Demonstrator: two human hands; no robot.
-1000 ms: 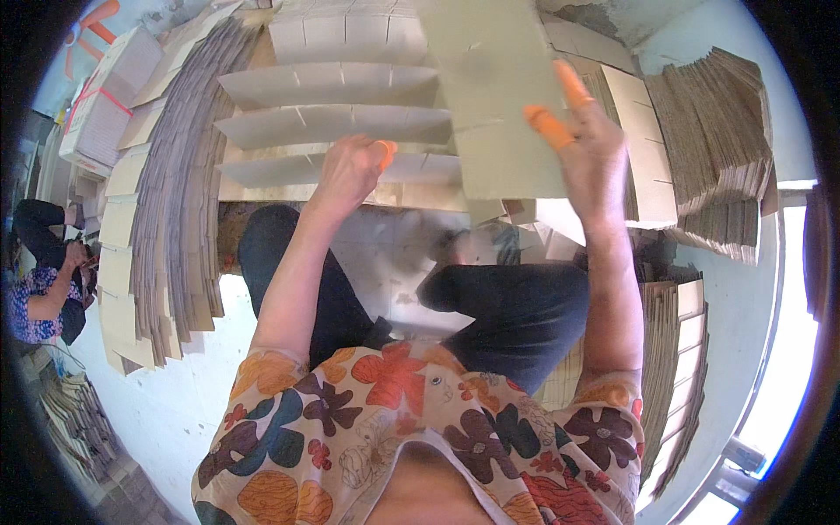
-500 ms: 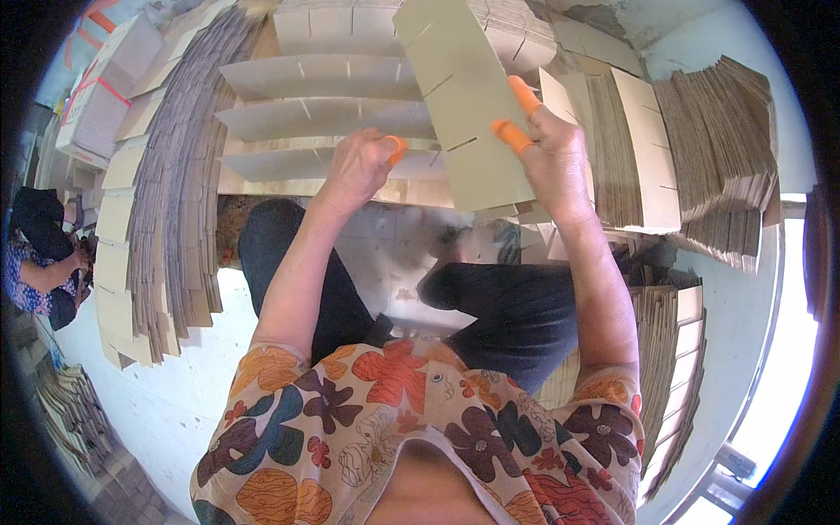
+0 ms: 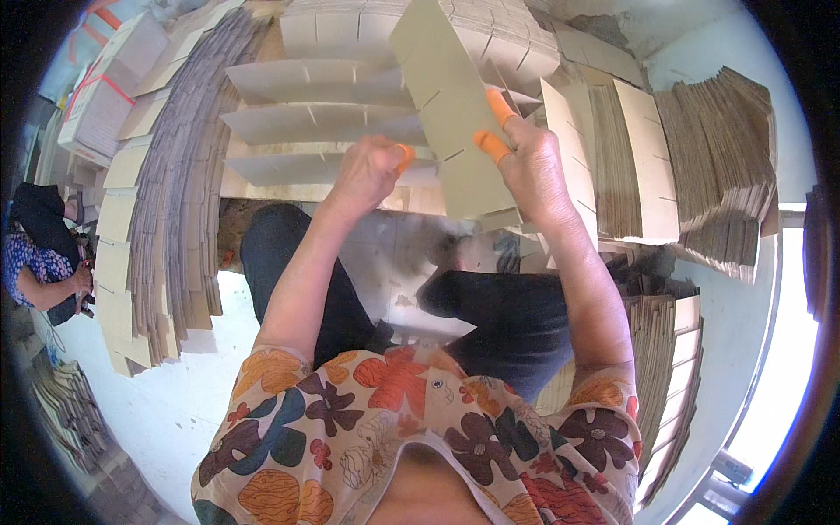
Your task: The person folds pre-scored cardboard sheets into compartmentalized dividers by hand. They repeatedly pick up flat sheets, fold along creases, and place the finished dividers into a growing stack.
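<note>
My right hand (image 3: 532,162), with orange finger covers on thumb and forefinger, grips a long slotted cardboard strip (image 3: 440,92) by its right edge. That strip stands tilted, its lower end towards me. My left hand (image 3: 360,179) is closed at the right part of the nearest of three upright slotted strips (image 3: 280,169), with an orange cover showing on a fingertip; the other fingertips are partly hidden. Behind this strip stand the middle strip (image 3: 297,125) and the far strip (image 3: 297,83), roughly parallel across a pale wooden board (image 3: 411,199).
Long cardboard stacks line the left (image 3: 179,175) and right (image 3: 722,166), with another pile (image 3: 652,367) by my right elbow. More slotted strips (image 3: 337,33) stand at the back. A white box with a red strap (image 3: 114,92) is far left. Another person (image 3: 44,271) sits at the left edge.
My right hand and its strip have shifted a little to the left, towards my left hand. More of the stack on the right shows beside them. My left hand stays at the nearest strip.
</note>
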